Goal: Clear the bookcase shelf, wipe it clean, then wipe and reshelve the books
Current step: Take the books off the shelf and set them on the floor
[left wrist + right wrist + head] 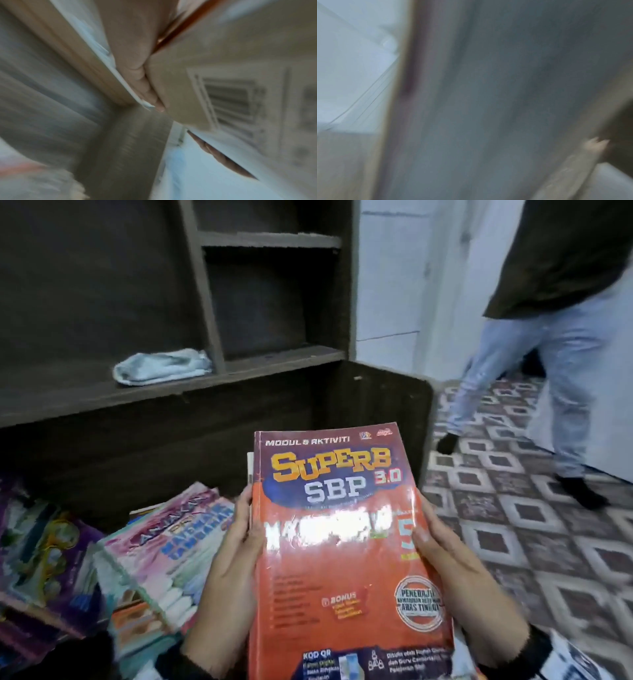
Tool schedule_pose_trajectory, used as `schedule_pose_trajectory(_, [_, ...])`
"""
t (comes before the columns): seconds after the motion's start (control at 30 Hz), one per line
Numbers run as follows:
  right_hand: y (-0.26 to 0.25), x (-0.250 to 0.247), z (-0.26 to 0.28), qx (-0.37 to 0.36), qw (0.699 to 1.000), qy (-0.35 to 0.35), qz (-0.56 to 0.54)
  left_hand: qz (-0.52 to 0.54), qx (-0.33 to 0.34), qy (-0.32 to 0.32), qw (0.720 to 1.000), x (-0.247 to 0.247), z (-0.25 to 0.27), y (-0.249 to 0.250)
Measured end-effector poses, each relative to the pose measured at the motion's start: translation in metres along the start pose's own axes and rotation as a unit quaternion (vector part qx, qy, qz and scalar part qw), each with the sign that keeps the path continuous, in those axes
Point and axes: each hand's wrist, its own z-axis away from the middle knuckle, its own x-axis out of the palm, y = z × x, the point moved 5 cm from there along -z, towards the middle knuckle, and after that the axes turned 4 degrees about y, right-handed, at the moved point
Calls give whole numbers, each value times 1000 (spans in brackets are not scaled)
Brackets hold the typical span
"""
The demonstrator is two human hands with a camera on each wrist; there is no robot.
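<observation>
Fingers (239, 529) of both my hands clamp the orange workbook (342, 542) by its long edges, centre frame; glossy, floppy, probably slippery.

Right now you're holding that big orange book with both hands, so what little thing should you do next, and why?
Probably carry the orange book up toward the shelf where the cloth lies. Both the left hand and the right hand grip its edges, so neither is free to wipe, and the cloth sits there untouched while other books wait piled below.
</observation>
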Motion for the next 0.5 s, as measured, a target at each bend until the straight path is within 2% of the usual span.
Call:
schedule_pose_trajectory(0.13, [-10, -78, 70, -3, 993, 122, -8, -26, -3, -143, 989, 76, 22, -21])
schedule_pose_trajectory(0.27, [0, -152, 115, 12, 975, 221, -27, 0, -50, -267, 962, 152, 48, -48])
schedule_pose_trajectory(0.4, [33, -220, 124, 30, 959, 282, -19, -23, -89, -317, 944, 223, 47, -109])
schedule_pose_trajectory(0.5, [71, -265, 124, 46, 944, 325, -33, -54, -125, -326, 936, 253, 46, -170])
